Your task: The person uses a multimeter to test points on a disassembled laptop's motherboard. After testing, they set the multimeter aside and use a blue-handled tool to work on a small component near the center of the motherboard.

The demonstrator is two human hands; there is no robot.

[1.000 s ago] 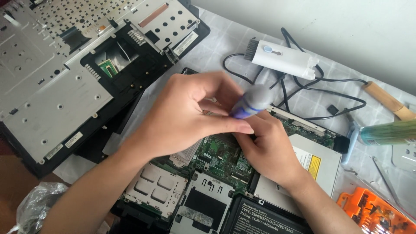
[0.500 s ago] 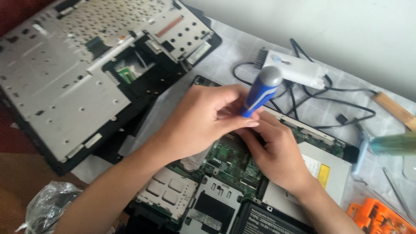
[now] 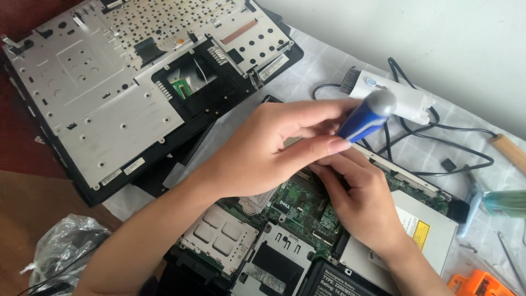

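My left hand [image 3: 268,145] grips a screwdriver with a blue and grey handle [image 3: 366,116], held tilted over an opened laptop base [image 3: 219,246]. Its tip is hidden behind my fingers. My right hand [image 3: 359,200] rests flat on the green circuit board [image 3: 298,211], fingers curled under the left hand; I cannot tell whether they pinch the screwdriver shaft. A silver optical drive [image 3: 433,230] sits just right of the right hand.
A detached laptop top cover with its metal keyboard plate [image 3: 109,104] lies upside down at the upper left. A white device with black cables [image 3: 405,101] lies behind the hands. An orange tool case [image 3: 482,285], a green-handled tool [image 3: 504,203] and a wooden handle [image 3: 509,151] are at the right. A plastic bag [image 3: 66,246] lies lower left.
The view has shifted so the hands sit higher right in frame. The screwdriver handle has tilted further right and risen slightly. Both hands stay together over the board.
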